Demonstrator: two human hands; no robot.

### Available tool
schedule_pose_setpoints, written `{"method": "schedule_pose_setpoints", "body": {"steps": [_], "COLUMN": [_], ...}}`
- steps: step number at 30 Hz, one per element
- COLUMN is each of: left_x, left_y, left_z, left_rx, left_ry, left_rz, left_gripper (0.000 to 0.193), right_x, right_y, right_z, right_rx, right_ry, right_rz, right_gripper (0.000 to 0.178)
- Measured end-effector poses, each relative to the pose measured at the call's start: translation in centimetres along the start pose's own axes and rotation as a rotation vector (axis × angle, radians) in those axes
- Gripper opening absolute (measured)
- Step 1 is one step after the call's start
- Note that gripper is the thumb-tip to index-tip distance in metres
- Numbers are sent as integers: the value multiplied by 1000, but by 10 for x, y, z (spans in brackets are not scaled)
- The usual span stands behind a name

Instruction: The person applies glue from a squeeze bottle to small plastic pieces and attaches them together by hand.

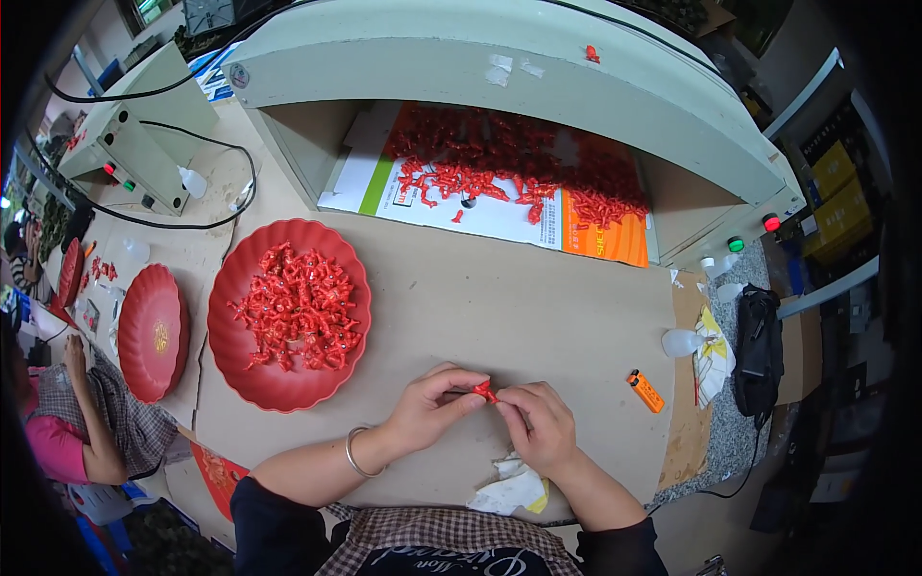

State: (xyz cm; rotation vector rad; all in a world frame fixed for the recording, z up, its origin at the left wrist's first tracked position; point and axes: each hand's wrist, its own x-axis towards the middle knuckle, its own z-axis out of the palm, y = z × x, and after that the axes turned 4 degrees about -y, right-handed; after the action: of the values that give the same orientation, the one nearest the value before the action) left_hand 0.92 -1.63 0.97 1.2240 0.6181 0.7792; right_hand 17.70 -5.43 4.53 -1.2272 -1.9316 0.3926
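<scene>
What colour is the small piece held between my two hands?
The small piece is red; it shows in the head view.

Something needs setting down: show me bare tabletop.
The table is bare between the red bowl, printed sheet and left hand, and between the right hand and the lighter. Crowded: bowl and sheet, under red pieces, and the right edge, with a bottle and cloth.
</scene>
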Motion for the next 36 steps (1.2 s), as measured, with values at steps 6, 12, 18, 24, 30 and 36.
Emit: {"method": "schedule_pose_setpoints", "body": {"steps": [6,12,18,24,30,36], "left_x": [0,-1,-2,-1,-2,-2], "left_y": [-4,-4,-4,-2,-3,-4], "left_z": [-2,-2,-3,-2,-2,-3], "left_rx": [-139,-174,-157,-186,-173,-183], "left_ry": [3,-14,-16,-19,-10,-11], "left_rz": [6,47,51,48,51,46], "left_gripper": [22,20,20,19,18,18], "right_x": [-4,-6,-6,-6,-6,-6], "right_y": [-1,0,2,3,3,3], "right_z": [7,9,11,11,11,11], "right_rx": [55,56,42,44,42,33], "right_ry": [117,130,129,130,120,119], "right_rz": [89,-8,-77,-87,-88,-107], "right_gripper": [20,19,20,18,18,18]}}
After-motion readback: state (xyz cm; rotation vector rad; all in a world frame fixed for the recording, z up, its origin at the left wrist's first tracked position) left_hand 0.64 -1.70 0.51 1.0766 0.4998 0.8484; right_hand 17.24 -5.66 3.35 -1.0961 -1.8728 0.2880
